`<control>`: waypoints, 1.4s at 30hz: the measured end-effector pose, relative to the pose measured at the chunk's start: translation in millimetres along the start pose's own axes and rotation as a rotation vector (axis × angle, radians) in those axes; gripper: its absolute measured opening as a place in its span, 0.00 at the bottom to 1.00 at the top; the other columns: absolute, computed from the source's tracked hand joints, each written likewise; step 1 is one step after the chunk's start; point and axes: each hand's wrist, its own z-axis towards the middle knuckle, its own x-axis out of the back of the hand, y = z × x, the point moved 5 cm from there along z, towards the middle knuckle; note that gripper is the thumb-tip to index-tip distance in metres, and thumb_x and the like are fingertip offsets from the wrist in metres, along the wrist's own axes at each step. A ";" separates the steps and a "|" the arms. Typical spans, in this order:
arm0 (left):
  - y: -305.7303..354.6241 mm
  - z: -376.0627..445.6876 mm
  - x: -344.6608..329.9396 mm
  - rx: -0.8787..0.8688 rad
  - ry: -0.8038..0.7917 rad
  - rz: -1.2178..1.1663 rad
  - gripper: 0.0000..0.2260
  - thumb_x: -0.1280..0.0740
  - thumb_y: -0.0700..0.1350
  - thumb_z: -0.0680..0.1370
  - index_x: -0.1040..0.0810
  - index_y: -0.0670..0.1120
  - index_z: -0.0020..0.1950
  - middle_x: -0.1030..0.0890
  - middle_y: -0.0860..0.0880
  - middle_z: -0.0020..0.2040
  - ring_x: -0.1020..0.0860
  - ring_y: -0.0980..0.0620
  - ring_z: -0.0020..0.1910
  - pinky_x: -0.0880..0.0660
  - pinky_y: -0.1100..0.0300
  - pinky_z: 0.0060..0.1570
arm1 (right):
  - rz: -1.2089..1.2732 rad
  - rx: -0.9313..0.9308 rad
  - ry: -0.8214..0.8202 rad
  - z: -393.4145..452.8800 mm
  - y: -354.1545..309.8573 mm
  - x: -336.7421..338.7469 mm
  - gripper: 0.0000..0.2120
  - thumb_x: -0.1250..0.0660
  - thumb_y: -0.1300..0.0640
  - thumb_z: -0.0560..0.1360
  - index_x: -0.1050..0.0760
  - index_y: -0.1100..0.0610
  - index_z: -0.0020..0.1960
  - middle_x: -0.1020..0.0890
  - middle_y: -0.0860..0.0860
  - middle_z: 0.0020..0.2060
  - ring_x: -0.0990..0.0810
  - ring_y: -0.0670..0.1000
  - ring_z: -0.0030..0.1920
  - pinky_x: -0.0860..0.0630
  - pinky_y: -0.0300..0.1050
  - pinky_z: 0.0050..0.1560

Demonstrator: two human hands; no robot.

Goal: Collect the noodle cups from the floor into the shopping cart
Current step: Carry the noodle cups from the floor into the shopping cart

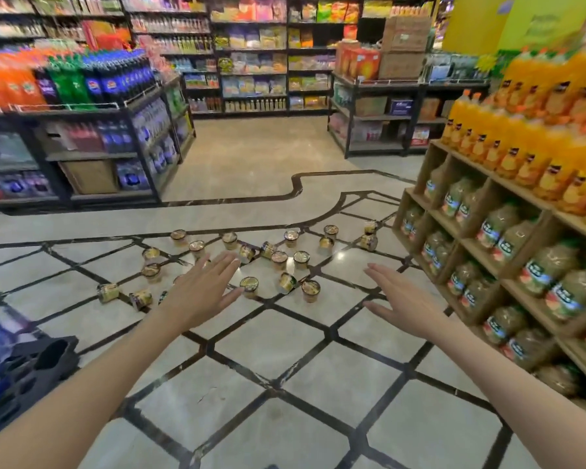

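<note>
Bare forearms stretched forward, left hand [202, 292] and right hand [401, 301] flat, each grip released, noodle cups [249, 286] scattered beyond.

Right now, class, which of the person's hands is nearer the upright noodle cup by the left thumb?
Left. The left hand has its thumb tip almost at the noodle cup; the right hand is well off to the cup's right.

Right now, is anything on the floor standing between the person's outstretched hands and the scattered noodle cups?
Nothing visible does. The left hand and right hand are open and empty, reaching out over bare tiled floor toward the noodle cups. The wooden juice shelf stands off to the right, out of the path.
</note>
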 end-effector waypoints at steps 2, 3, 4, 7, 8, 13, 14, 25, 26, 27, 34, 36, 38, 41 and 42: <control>-26.6 50.5 -12.9 -0.002 -0.005 -0.017 0.37 0.66 0.65 0.75 0.48 0.45 0.78 0.47 0.48 0.79 0.51 0.53 0.77 0.59 0.56 0.74 | -0.005 -0.011 -0.021 46.9 13.0 -8.7 0.33 0.40 0.42 0.78 0.45 0.53 0.77 0.42 0.50 0.76 0.42 0.49 0.75 0.42 0.43 0.72; -37.7 73.2 -19.2 -0.011 -0.043 -0.014 0.33 0.60 0.63 0.79 0.49 0.45 0.78 0.49 0.48 0.79 0.52 0.53 0.77 0.59 0.56 0.74 | -0.011 -0.023 -0.034 68.9 19.7 -11.7 0.33 0.40 0.41 0.78 0.45 0.53 0.77 0.42 0.50 0.76 0.42 0.49 0.75 0.42 0.43 0.72; -48.4 96.0 -25.2 -0.027 -0.082 -0.008 0.29 0.56 0.60 0.82 0.49 0.45 0.78 0.50 0.48 0.79 0.52 0.53 0.77 0.60 0.56 0.74 | -0.015 -0.039 -0.043 89.5 26.3 -14.0 0.33 0.40 0.41 0.78 0.45 0.53 0.77 0.42 0.49 0.76 0.42 0.49 0.75 0.43 0.43 0.72; -81.7 163.1 -42.7 -0.065 -0.105 -0.009 0.28 0.52 0.58 0.82 0.48 0.45 0.78 0.48 0.47 0.79 0.52 0.52 0.77 0.59 0.55 0.74 | -0.013 -0.076 -0.049 150.3 46.4 -20.6 0.33 0.41 0.41 0.78 0.46 0.53 0.77 0.43 0.49 0.76 0.42 0.49 0.75 0.44 0.42 0.73; -91.5 184.3 -50.5 -0.078 -0.118 -0.002 0.28 0.53 0.59 0.82 0.48 0.45 0.78 0.48 0.47 0.79 0.51 0.52 0.77 0.58 0.55 0.74 | -0.005 -0.084 -0.057 168.6 52.3 -22.9 0.33 0.40 0.41 0.78 0.46 0.53 0.77 0.43 0.50 0.76 0.43 0.49 0.75 0.44 0.42 0.73; -126.3 289.2 -100.2 -0.119 -0.149 0.018 0.34 0.63 0.63 0.78 0.48 0.45 0.78 0.47 0.47 0.79 0.51 0.52 0.77 0.57 0.54 0.75 | 0.022 -0.153 -0.103 259.9 95.3 -46.7 0.33 0.39 0.42 0.78 0.46 0.53 0.77 0.44 0.49 0.77 0.44 0.49 0.75 0.43 0.43 0.73; -132.0 311.1 -111.6 -0.118 -0.163 0.009 0.33 0.62 0.63 0.79 0.48 0.44 0.78 0.47 0.47 0.79 0.51 0.52 0.77 0.57 0.54 0.75 | 0.028 -0.166 -0.113 279.9 105.9 -53.4 0.33 0.39 0.42 0.78 0.47 0.52 0.77 0.44 0.49 0.77 0.44 0.49 0.75 0.43 0.43 0.73; -159.6 540.0 -296.8 -0.081 -0.341 -0.146 0.29 0.52 0.59 0.82 0.46 0.43 0.77 0.45 0.45 0.78 0.46 0.49 0.77 0.50 0.54 0.74 | 0.136 -0.267 -0.287 502.9 222.5 -218.8 0.45 0.30 0.40 0.71 0.52 0.50 0.78 0.50 0.47 0.78 0.48 0.49 0.76 0.43 0.46 0.75; -158.1 554.2 -319.8 -0.075 -0.347 -0.175 0.29 0.51 0.59 0.82 0.45 0.43 0.77 0.44 0.45 0.78 0.45 0.49 0.76 0.49 0.54 0.74 | 0.150 -0.288 -0.311 514.4 231.8 -240.8 0.47 0.29 0.40 0.70 0.53 0.50 0.78 0.50 0.48 0.78 0.48 0.49 0.76 0.44 0.46 0.75; -156.6 567.3 -344.5 -0.067 -0.359 -0.203 0.29 0.51 0.60 0.81 0.44 0.43 0.77 0.42 0.44 0.77 0.44 0.48 0.76 0.48 0.54 0.74 | 0.177 -0.304 -0.335 525.0 240.5 -264.3 0.49 0.28 0.41 0.69 0.54 0.51 0.78 0.51 0.48 0.78 0.49 0.50 0.77 0.44 0.46 0.75; -136.9 637.7 -588.9 0.034 -0.511 -0.330 0.35 0.51 0.66 0.78 0.46 0.44 0.78 0.45 0.45 0.78 0.44 0.49 0.76 0.47 0.57 0.72 | 0.372 -0.429 -0.380 573.1 307.6 -497.4 0.57 0.24 0.44 0.66 0.61 0.55 0.78 0.56 0.50 0.78 0.52 0.49 0.77 0.49 0.37 0.72; -128.1 648.6 -667.2 0.088 -0.554 -0.384 0.41 0.52 0.71 0.74 0.47 0.43 0.78 0.45 0.45 0.78 0.42 0.49 0.76 0.44 0.57 0.71 | 0.424 -0.473 -0.385 577.9 323.4 -577.7 0.58 0.23 0.46 0.65 0.62 0.55 0.77 0.57 0.50 0.78 0.53 0.50 0.77 0.49 0.37 0.72; -120.1 658.4 -742.5 0.142 -0.608 -0.448 0.39 0.45 0.67 0.77 0.50 0.42 0.78 0.47 0.44 0.78 0.43 0.48 0.76 0.43 0.57 0.71 | 0.471 -0.526 -0.394 581.7 339.8 -655.9 0.60 0.22 0.45 0.65 0.64 0.56 0.77 0.58 0.51 0.77 0.53 0.50 0.77 0.50 0.39 0.73; -107.6 667.8 -836.6 0.242 -0.619 -0.547 0.43 0.38 0.64 0.76 0.53 0.40 0.78 0.49 0.43 0.78 0.44 0.47 0.76 0.42 0.57 0.71 | 0.590 -0.627 -0.335 586.5 355.8 -758.0 0.64 0.21 0.43 0.60 0.63 0.55 0.77 0.55 0.50 0.78 0.52 0.51 0.77 0.49 0.39 0.73; -105.4 670.4 -857.8 0.291 -0.616 -0.577 0.44 0.36 0.64 0.74 0.53 0.39 0.77 0.48 0.43 0.78 0.44 0.47 0.76 0.41 0.57 0.71 | 0.649 -0.656 -0.303 591.0 357.7 -778.4 0.66 0.20 0.39 0.56 0.62 0.54 0.77 0.53 0.50 0.78 0.50 0.50 0.77 0.48 0.39 0.73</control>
